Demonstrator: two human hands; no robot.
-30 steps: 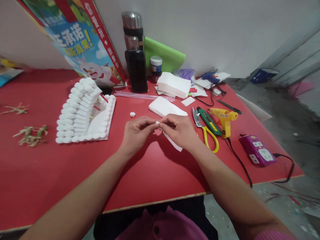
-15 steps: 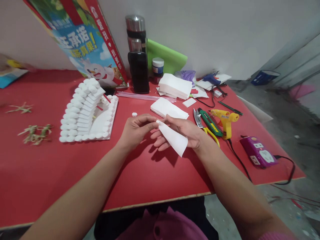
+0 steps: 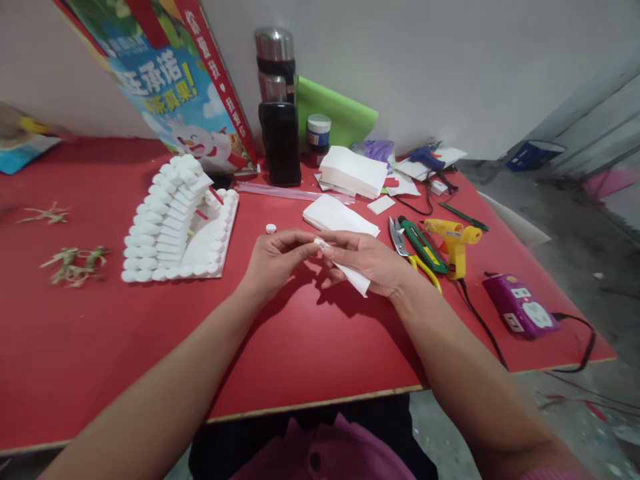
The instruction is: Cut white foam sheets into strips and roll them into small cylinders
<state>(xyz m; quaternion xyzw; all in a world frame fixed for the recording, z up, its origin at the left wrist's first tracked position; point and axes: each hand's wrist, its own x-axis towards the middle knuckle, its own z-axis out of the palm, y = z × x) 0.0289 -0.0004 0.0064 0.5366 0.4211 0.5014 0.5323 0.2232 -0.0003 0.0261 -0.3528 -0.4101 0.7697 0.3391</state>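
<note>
Between both hands is a strip of white paper [image 3: 354, 277], its near end partly rolled. My left hand [image 3: 278, 258] pinches the rolled end with thumb and forefinger. My right hand [image 3: 367, 258] is closed over the strip, thumb on top, and the loose end hangs out below the palm. Behind the hands lies a stack of white paper strips [image 3: 340, 215]. A small white roll [image 3: 271, 229] stands on the table just beyond my left hand. To the left is a white model [image 3: 175, 227] built of many paper rolls and folded steps on a flat base.
Right of my hands lie scissors [image 3: 399, 237], a green cutter [image 3: 424, 245], a yellow glue gun [image 3: 456, 243] and a purple power box [image 3: 521, 305] with cords. At the back stand a phone [image 3: 280, 143], a steel flask [image 3: 274, 47] and a printed bag [image 3: 200, 127]. Straw knots [image 3: 75, 265] lie left.
My right thumb and fingers have closed over the paper strip, which lay on the open palm before. Less of the strip shows now, and its near end looks rolled.
</note>
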